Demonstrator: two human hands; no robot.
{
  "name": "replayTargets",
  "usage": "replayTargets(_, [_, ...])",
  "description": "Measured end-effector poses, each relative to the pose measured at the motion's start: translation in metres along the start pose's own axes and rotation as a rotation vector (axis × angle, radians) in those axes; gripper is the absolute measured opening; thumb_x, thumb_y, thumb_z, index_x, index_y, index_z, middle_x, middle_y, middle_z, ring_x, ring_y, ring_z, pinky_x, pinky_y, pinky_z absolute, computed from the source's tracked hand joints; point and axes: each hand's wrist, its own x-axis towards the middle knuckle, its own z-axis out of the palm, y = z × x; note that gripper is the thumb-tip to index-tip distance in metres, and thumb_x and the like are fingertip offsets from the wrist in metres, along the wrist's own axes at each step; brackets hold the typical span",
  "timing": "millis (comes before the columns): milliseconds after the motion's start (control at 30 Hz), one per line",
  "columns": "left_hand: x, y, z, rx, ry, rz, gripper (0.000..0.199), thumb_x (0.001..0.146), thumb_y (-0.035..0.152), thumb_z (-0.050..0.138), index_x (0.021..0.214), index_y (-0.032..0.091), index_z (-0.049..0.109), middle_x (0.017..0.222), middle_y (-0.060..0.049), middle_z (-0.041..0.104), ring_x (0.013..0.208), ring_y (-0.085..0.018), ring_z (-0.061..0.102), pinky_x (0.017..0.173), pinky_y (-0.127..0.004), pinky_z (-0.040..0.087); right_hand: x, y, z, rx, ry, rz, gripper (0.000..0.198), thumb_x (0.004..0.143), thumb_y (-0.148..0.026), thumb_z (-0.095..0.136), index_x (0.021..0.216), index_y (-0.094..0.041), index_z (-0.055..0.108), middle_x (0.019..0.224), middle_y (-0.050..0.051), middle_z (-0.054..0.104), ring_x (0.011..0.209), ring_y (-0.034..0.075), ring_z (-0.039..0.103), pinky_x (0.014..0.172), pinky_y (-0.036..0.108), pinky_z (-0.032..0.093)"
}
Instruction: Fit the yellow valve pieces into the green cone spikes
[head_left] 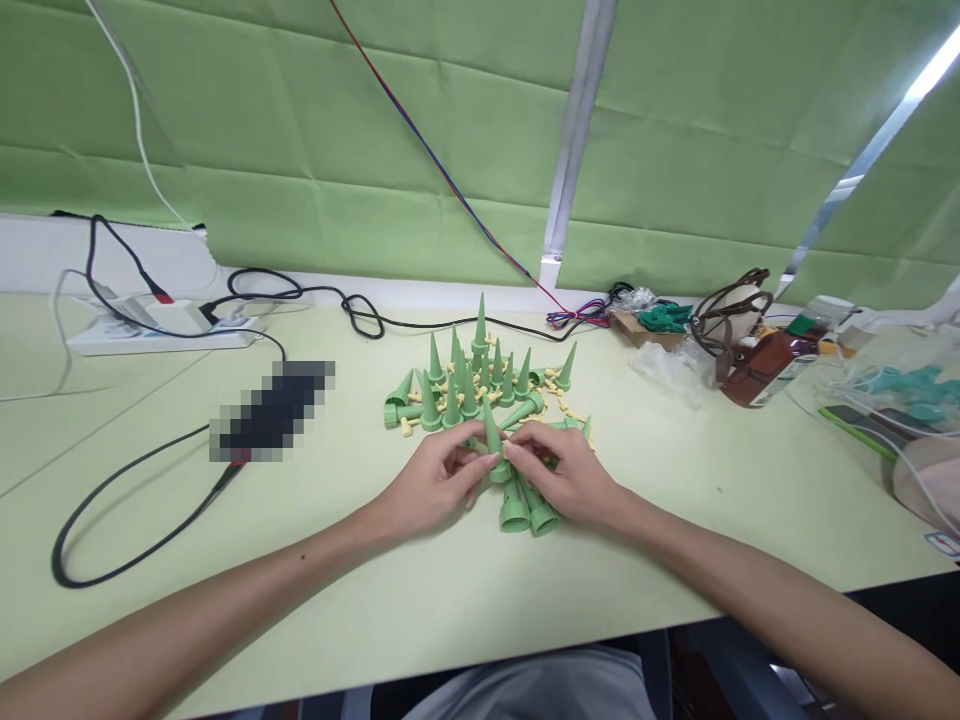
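Observation:
A green plastic plant watering spike (492,430) is held upright, point up, between my two hands. My left hand (442,470) is closed, its thumb and fingers gripping the spike near its wide base. From the other side, the thumb and fingertips of my right hand (559,465) pinch at the spike; whether a small part is between them is hidden. Just below, two more spikes (514,515) lie with their open round ends towards me. Beyond my hands stand many green spikes (430,405), with small yellow valve pieces (574,412) scattered among them.
At left lie a blurred-out dark device (274,412) with a looping black cable (124,470) and a white power strip (161,335). To the right are a brown bottle (772,365), plastic wrapping (671,370) and a green-edged phone (859,430). A green curtain (300,130) hangs behind the table.

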Motion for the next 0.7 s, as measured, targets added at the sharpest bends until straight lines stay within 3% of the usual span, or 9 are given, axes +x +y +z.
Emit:
replayTargets(333, [0.0061, 0.0045, -0.0036, -0.068, -0.072, -0.062, 0.04, 0.097, 0.053, 0.051, 0.081, 0.016, 0.053, 0.049, 0.002, 0.054, 0.037, -0.008, 0.045, 0.039, -0.019, 0.033, -0.0032, 0.001, 0.0067, -0.071, -0.049, -0.123, 0.02, 0.093, -0.033, 0.061, 0.081, -0.02, 0.053, 0.059, -0.006, 0.046, 0.052, 0.009, 0.041, 0.054, 0.022, 0.036])
replayTargets(700, [0.0073, 0.0039, -0.0029, -0.087, -0.085, -0.086, 0.047, 0.095, 0.06, 0.048, 0.08, 0.016, 0.052, 0.049, 0.002, 0.054, 0.038, -0.009, 0.047, 0.038, -0.019, 0.034, -0.0042, 0.0009, 0.0091, -0.09, -0.068, -0.113, 0.022, 0.094, -0.033, 0.061, 0.079, -0.019, 0.054, 0.059, -0.007, 0.044, 0.052, 0.009, 0.039, 0.053, 0.022, 0.033])
